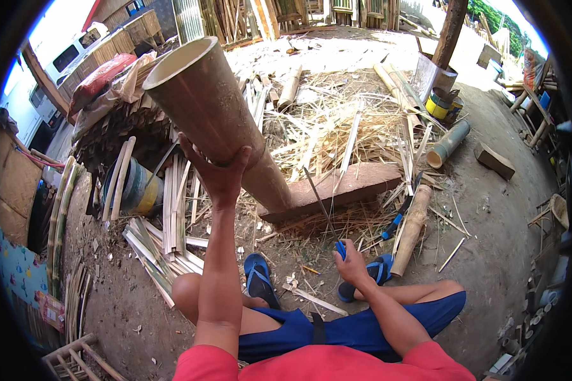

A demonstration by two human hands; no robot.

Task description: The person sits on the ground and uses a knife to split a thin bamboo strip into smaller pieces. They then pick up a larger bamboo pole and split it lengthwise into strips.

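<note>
My left hand (216, 168) is wrapped round a thick bamboo section (203, 95). It stands tilted, its hollow open end up at the left and its lower end on or against a reddish wooden block (343, 190). My right hand (351, 265) is closed round the blue handle of a long knife (324, 206). Its thin dark blade points up and away, apart from the bamboo. Another blue-handled tool (397, 219) with a dark blade lies right of the block, beside a pale bamboo length (413, 228).
Split bamboo strips (175, 203) lie left of my legs, near a bucket (136, 184). A heap of shavings (343, 136) spreads behind the block. A green bamboo piece (448, 145), a wood block (494, 161) and a yellow-banded can (442, 105) are at the right.
</note>
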